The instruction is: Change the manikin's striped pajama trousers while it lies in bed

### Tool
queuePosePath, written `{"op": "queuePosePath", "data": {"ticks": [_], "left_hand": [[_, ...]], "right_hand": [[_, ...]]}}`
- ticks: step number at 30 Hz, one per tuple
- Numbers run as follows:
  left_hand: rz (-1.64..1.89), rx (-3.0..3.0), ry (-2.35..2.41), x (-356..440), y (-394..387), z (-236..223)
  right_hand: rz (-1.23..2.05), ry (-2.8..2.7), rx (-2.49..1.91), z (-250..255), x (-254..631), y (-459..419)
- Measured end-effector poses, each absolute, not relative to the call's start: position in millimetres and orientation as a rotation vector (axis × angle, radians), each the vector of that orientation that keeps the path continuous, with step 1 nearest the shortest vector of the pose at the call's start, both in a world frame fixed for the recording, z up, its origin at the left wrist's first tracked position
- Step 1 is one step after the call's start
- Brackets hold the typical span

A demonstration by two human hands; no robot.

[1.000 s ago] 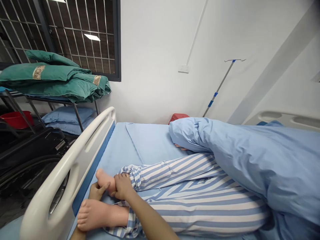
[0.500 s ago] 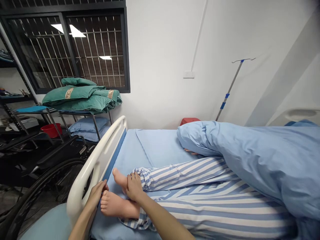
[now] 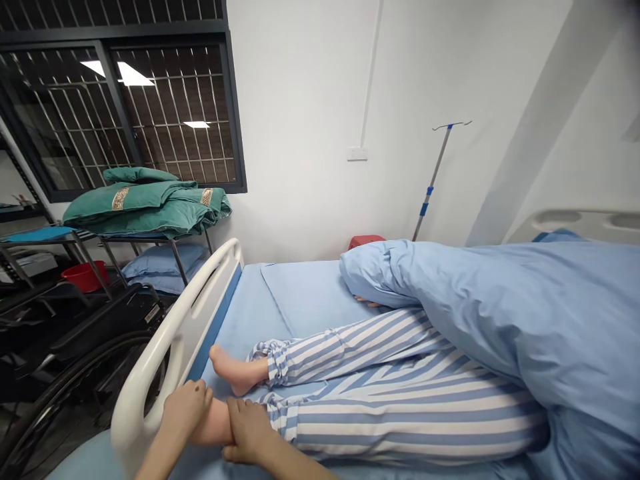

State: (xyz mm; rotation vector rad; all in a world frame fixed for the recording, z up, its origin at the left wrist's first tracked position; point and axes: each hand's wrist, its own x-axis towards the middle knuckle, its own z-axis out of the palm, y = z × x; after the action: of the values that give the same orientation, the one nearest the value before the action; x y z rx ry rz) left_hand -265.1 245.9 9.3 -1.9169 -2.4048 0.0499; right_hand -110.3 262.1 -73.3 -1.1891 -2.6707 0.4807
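My left hand (image 3: 186, 408) is closed over the toe end of the near bare foot (image 3: 216, 427), whose toes are hidden under it. My right hand (image 3: 251, 430) wraps the same foot's ankle, its thumb on the near side. The far bare foot (image 3: 239, 372) lies beyond, heel on the sheet and toes toward the footboard, untouched by either hand. Both feet come out of blue-and-white striped trousers (image 3: 390, 427) on a figure lying on the bed. A light-blue quilt (image 3: 480, 300) covers the figure's upper part.
Close to my left hand rises the white footboard (image 3: 173, 327). Past it stand a wheelchair (image 3: 107, 333) and a rack with green folded bedding (image 3: 145, 203). An IV pole (image 3: 431, 183) and a red object (image 3: 366, 241) are by the wall. Light-blue sheet (image 3: 300, 287) shows beyond the legs.
My right hand has left the far foot's ankle for the near ankle. My left hand has moved from beside the footboard onto the near foot's toes. The view has shifted slightly right.
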Motion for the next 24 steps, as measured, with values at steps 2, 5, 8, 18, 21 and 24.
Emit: {"op": "queuePosePath", "data": {"ticks": [2,5,8,18,21,24], "left_hand": [[0.068,-1.926,-2.430,-255.8,255.6,8.5],[0.083,-1.896,-2.506,-236.2,266.2,-1.8],[0.101,-1.811,-2.560,-227.3,267.3,-9.5],[0.024,-1.720,-2.346,-244.2,237.2,2.3],[-0.277,-1.597,-2.341,-246.1,225.2,-13.8],[-0.381,-1.718,-2.323,-258.9,221.0,-20.1]], "right_hand": [[0.405,-2.676,-1.234,-74.8,-114.4,259.8],[0.367,-2.701,-1.233,-76.6,-118.7,258.6],[0.359,-2.711,-1.260,-77.5,-120.8,259.5],[0.366,-2.681,-1.257,-74.7,-117.5,257.7],[0.386,-2.678,-1.244,-73.3,-113.9,257.3],[0.409,-2.664,-1.219,-72.3,-111.5,257.0]]}}
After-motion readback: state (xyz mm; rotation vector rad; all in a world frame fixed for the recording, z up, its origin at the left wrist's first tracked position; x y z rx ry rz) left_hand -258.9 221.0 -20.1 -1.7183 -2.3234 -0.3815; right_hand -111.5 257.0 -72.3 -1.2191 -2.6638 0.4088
